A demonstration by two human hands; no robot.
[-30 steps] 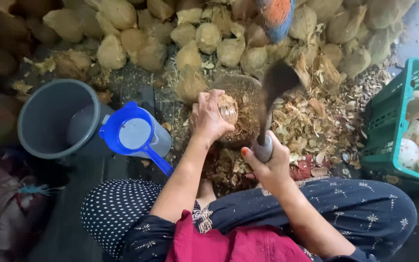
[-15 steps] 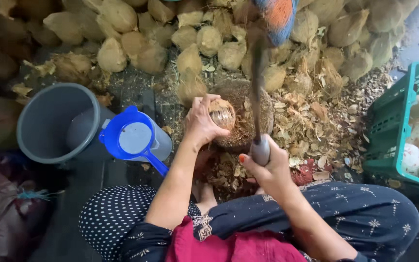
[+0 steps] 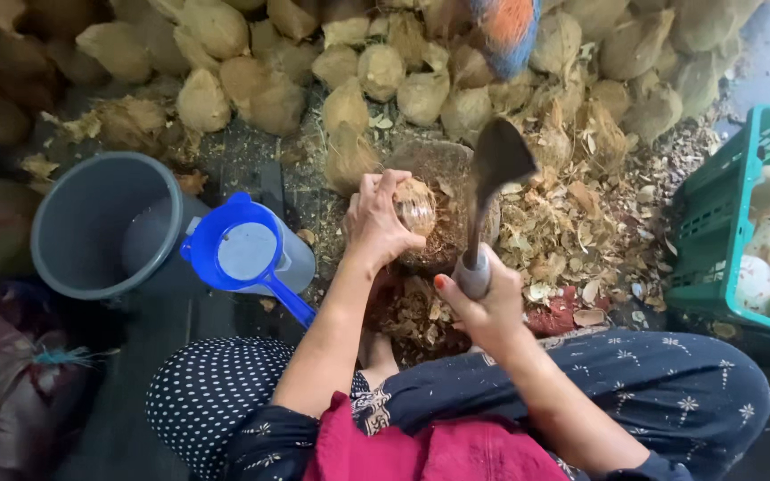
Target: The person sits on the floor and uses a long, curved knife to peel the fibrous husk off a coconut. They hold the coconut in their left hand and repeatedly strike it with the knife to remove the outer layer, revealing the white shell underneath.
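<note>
Two hands: both closed in a grip.
Left hand (image 3: 376,218): clasps a husked coconut (image 3: 415,207) on the chopping block (image 3: 443,169).
Right hand (image 3: 483,303): fist round the cleaver (image 3: 492,178) handle, blade raised beside the coconut.
Left of the block: blue jug (image 3: 247,254), grey bucket (image 3: 104,223).
Right: green crate (image 3: 715,232).

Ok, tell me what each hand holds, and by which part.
Left hand has a grip on the side of a husked coconut, steadying it on the block. Right hand grips a chopping knife by the handle's end.
</note>
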